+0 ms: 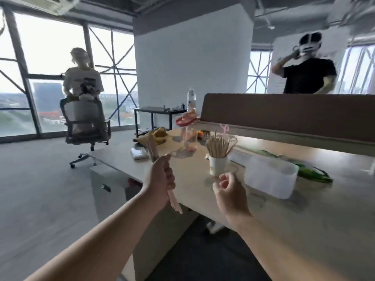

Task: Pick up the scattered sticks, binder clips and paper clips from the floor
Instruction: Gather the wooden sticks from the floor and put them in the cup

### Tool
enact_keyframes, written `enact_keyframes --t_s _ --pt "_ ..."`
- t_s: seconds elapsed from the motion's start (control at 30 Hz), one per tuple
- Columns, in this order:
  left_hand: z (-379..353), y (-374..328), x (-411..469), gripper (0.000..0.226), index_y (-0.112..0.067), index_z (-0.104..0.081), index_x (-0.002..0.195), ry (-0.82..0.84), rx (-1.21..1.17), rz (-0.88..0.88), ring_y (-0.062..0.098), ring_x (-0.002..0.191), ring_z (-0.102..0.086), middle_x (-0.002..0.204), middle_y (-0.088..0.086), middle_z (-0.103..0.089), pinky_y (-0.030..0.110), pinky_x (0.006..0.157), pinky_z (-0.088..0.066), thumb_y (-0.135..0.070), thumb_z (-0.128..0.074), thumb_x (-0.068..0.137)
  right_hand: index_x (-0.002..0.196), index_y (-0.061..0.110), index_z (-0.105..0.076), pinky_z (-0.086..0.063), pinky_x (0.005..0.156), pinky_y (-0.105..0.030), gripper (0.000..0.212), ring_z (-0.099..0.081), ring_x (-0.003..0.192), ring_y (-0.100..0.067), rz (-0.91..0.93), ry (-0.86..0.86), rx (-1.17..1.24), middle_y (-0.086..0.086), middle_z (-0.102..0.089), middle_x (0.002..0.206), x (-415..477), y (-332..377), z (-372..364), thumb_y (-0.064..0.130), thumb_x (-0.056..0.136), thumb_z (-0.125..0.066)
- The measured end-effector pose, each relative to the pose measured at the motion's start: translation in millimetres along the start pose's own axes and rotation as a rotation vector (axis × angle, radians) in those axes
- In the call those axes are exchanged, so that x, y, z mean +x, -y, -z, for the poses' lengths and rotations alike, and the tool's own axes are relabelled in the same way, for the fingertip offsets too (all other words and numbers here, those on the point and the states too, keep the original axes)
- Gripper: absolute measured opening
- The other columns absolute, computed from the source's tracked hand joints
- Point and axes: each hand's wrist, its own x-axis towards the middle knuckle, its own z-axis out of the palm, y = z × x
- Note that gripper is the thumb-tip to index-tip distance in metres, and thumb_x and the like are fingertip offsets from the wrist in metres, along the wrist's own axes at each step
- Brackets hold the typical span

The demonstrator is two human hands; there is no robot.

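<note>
Left hand [160, 180]: fingers [168, 173] clamped on sticks [151, 149]. Right hand [230, 189]: fingers curled, contents unclear. Cup [218, 166] on counter [304, 211] holds many sticks. Clips unseen; floor [40, 189] leftovers unknown.

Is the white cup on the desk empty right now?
No, the white cup on the desk holds a bunch of wooden sticks fanning out of its top.

No legible txt; bottle label [191, 102], shirt print [87, 86] too blurred.
</note>
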Motion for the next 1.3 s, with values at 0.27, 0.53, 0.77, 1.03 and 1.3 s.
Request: enact_keyframes --t_s 0.27,0.53,0.77,1.03,1.3 --pt "-94.4 36.1 100.0 0.047 -0.023 -0.034 0.048 0.1 -0.01 -0.098 0.006 0.033 -0.021 0.039 -0.009 -0.027 0.013 0.035 -0.017 -0.016 -0.052 0.091 0.1 0.02 -0.051 -0.043 0.069 -0.023 0.028 -0.054 0.081 -0.014 -0.032 -0.115 0.051 0.004 -0.056 0.089 79.9 -69.2 -12.6 0.029 0.082 -0.07" --pt "-143.8 24.6 160.9 0.047 -0.022 -0.028 0.052 0.108 0.027 -0.205 0.007 0.036 -0.02 0.039 -0.009 -0.026 0.017 0.04 -0.017 -0.019 -0.051 0.093 0.146 0.018 -0.017 -0.046 0.093 -0.037 0.105 -0.043 0.126 -0.026 -0.083 -0.02 -0.062 -0.011 -0.035 0.143 153.3 -85.6 -57.6 0.06 0.068 -0.072" --pt "-176.2 24.8 196.6 0.04 -0.018 -0.034 0.058 0.166 0.06 -0.252 0.007 0.035 -0.023 0.041 -0.007 -0.03 0.016 0.038 -0.022 -0.018 -0.052 0.093 0.149 0.013 -0.018 -0.039 0.105 -0.036 0.099 -0.041 0.133 -0.024 -0.057 0.035 -0.042 -0.006 -0.036 0.151 176.5 -96.8 -76.4 0.057 0.076 -0.067" --pt "-196.2 42.9 224.9 0.042 -0.019 -0.037 0.057 0.224 0.216 -0.227 0.009 0.042 -0.028 0.044 -0.006 -0.035 0.022 0.042 -0.026 -0.026 -0.051 0.096 0.137 0.014 -0.041 -0.045 0.096 -0.031 0.073 -0.055 0.117 -0.025 -0.035 -0.059 -0.025 -0.006 -0.055 0.134 174.5 -98.3 -80.1 0.048 0.079 -0.068" --pt "-188.7 55.9 232.3 0.033 -0.014 -0.046 0.07 0.225 0.343 -0.348 0.013 0.049 -0.038 0.055 -0.001 -0.041 0.028 0.048 -0.033 -0.031 -0.048 0.098 0.145 0.014 -0.03 -0.043 0.101 -0.03 0.079 -0.05 0.124 -0.023 -0.033 -0.002 -0.06 -0.004 -0.046 0.143 174.4 -95.4 -76.2 0.053 0.083 -0.061"
